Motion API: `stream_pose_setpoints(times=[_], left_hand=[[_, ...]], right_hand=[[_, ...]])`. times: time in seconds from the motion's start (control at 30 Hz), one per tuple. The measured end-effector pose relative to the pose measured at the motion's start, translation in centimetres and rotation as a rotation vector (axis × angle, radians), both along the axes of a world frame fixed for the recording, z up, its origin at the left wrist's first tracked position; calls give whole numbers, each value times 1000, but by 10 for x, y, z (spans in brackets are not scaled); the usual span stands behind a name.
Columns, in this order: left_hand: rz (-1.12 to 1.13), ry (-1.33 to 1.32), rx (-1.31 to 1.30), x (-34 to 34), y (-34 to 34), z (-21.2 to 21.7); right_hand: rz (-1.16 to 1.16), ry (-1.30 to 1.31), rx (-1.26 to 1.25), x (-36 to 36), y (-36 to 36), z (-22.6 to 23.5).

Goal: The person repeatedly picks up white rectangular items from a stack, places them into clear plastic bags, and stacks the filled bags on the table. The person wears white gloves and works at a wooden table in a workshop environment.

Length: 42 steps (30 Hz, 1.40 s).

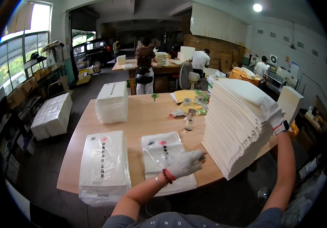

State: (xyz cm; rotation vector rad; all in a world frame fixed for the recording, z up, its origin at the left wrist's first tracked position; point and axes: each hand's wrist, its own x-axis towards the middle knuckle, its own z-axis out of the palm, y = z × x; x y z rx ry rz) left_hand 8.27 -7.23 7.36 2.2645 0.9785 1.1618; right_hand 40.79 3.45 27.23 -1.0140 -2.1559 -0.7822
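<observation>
The stack of white sheets [231, 133] stands at frame right, long axis upward. The right hand [273, 115], nearer, touches its upper right edge; whether that grip clamps sheets, I cannot tell. At lower centre, the left hand [186, 164], fingers loosely apart, hovers over plastic bags [156, 154].

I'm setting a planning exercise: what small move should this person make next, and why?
Probably lift a portion off the tall white stack: the right hand is at its top edge, while the left hand, apparently empty, is over the plastic bags.
</observation>
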Motion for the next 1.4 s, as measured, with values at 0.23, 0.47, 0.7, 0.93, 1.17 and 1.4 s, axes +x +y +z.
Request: stream_pose_setpoints(times=[0.23,0.47,0.7,0.93,1.17,1.4], left_hand=[[-917,-976,-981,72,3,102],[-467,-978,-1201,15,-46,104],[-36,-57,-158,-23,-93,48],[68,100,-337,17,-112,-41],[129,111,235,23,-66,-83],[379,-350,-587,-70,68,-141]], right_hand=[[-5,-359,261,-45,-125,3],[320,359,-875,-36,-177,7],[383,1378,-705,-30,-175,-178],[220,1198,-484,-118,-233,-266],[71,1183,-525,-118,-200,-301],[49,354,-617,-85,-190,-343]])
